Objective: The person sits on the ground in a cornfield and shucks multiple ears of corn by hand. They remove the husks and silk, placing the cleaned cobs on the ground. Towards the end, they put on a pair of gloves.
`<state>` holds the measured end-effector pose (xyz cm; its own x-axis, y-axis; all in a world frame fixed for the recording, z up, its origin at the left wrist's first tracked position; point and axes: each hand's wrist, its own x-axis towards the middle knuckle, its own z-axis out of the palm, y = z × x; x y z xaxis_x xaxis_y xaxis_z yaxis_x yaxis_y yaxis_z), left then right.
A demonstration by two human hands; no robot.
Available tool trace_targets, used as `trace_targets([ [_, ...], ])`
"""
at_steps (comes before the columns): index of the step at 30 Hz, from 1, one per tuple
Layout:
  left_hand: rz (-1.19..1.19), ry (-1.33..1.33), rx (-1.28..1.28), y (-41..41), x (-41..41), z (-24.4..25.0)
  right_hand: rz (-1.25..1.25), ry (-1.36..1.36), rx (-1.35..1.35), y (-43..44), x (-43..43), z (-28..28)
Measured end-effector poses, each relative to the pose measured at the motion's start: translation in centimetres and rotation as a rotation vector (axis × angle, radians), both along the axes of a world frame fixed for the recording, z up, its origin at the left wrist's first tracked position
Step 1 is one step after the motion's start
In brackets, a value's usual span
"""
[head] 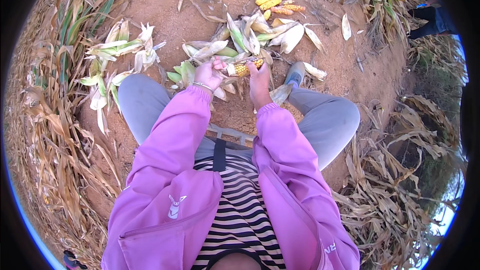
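Between my two hands is an ear of corn (243,68) with yellow kernels and some darker ones, lying nearly level. My left hand (210,73), with a bangle at its wrist, grips the pale husk end of the ear. At the other end, my right hand (259,78) has its thumb and fingers on the kernels. Just beyond the hands lie loose pale and green husks (245,35). Past these rests a small group of husked yellow and orange ears (270,3) on the reddish soil.
More opened husks (120,48) lie to the left. Dry corn stalks (56,112) are heaped along the left side, and further dry stalks (386,195) at the lower right. A person's dark-clothed legs (433,20) show at the upper right. My shoe (296,73) is beside the husks.
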<state>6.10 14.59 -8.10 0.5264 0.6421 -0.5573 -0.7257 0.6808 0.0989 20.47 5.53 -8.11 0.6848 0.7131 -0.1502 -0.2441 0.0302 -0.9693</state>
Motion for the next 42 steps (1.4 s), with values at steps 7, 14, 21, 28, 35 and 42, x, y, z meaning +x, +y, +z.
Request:
trace_targets([
  [7,-0.144,0.083,0.147,-1.7,0.5,1.0,-0.106,0.201,0.071,0.4,2.7,-3.2],
  [14,-0.295,0.197,0.310,-3.5,-0.8,2.7,-0.313,0.076,-0.232,0.3,5.3,-5.9],
  [21,-0.335,0.299,0.330,-5.3,-3.6,5.3,-0.350,0.162,-0.126,0.8,4.7,-1.8],
  [28,-0.367,0.336,0.254,-5.3,-7.6,6.6,-0.336,-0.018,-0.287,0.8,10.9,-8.4],
  [35,-0.619,0.682,0.657,-3.7,-7.1,6.0,-0.240,-0.163,-0.078,2.2,9.2,-3.7],
  [42,-0.558,1.383,1.805,-3.4,-1.6,1.4,-0.136,-0.208,0.067,2.4,6.1,0.9],
])
